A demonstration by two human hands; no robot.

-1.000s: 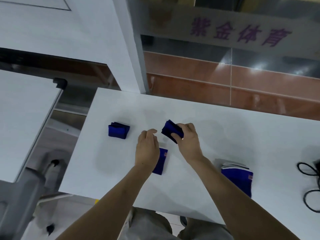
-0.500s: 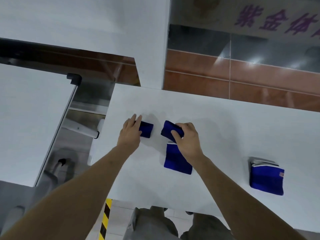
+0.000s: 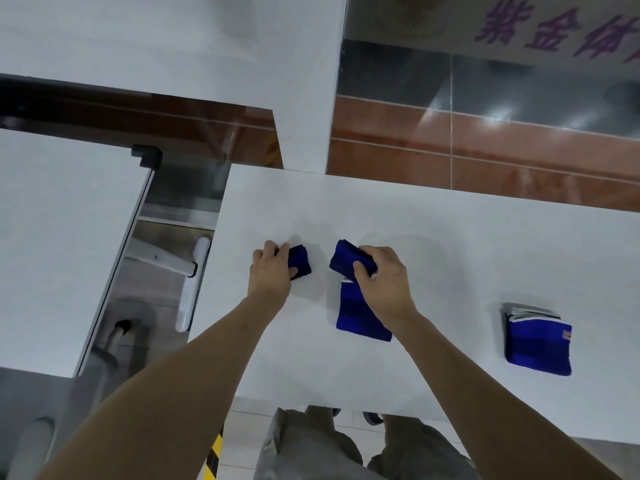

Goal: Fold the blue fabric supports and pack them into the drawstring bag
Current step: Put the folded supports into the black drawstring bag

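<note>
Hands (image 3: pixel 272 271) (image 3: pixel 382 282) around folded blue supports (image 3: pixel 300 261) (image 3: pixel 348 259).

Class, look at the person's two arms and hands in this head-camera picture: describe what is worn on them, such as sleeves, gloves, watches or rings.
Both forearms are bare as far as the frame shows; no sleeve reaches into view. The left hand and right hand wear no gloves. No watch, bracelet or ring is visible on either wrist or on the fingers that show.

Illumination is even, cool and diffuse. The white table (image 3: pixel 450 244) reads bright, with only faint, soft shadows around the hands. Specular glare patches appear on the glossy wall tiles (image 3: pixel 502 116). Wide-angle distortion bends lines near the edges. Overall sharpness is slightly soft.
</note>
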